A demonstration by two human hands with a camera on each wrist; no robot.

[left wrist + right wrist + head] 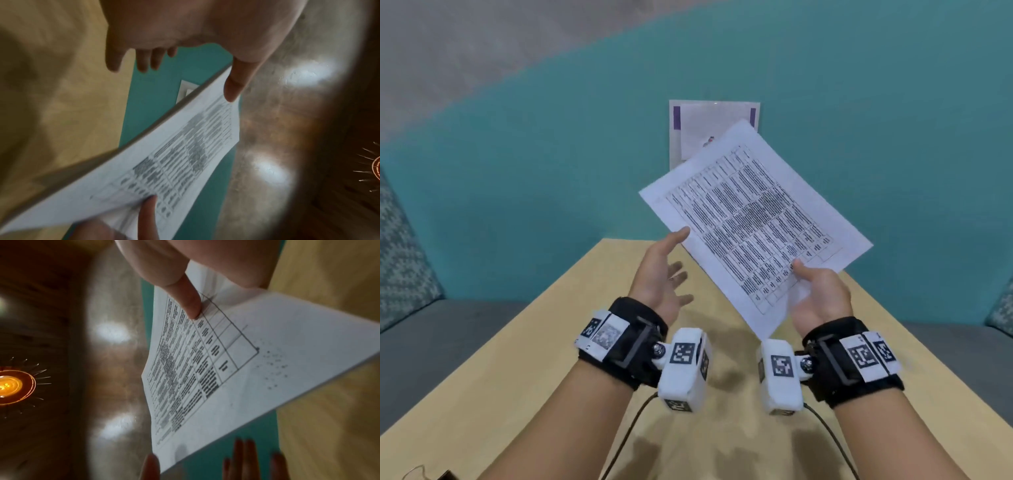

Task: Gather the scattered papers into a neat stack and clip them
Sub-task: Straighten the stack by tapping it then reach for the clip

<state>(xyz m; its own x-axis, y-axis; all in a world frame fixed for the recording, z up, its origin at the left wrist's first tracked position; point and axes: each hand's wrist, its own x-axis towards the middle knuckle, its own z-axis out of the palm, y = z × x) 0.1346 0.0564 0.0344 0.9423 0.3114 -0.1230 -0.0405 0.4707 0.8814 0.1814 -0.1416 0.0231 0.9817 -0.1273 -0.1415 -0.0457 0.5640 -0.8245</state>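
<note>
A white paper printed with a dense table is tilted in the air over the far end of the wooden table. My right hand grips its near corner, thumb on top and fingers hidden underneath. My left hand is spread open beside the paper's left edge, and only the thumb touches it. I cannot tell whether this is one sheet or a thin stack. A second paper with purple bars lies beyond the table on the teal surface, partly hidden by the held paper.
Grey seating with patterned cushions flanks the table on both sides. A small dark object and a thin wire loop sit at the table's near left corner, cut off by the frame. Cables run from my wrist cameras.
</note>
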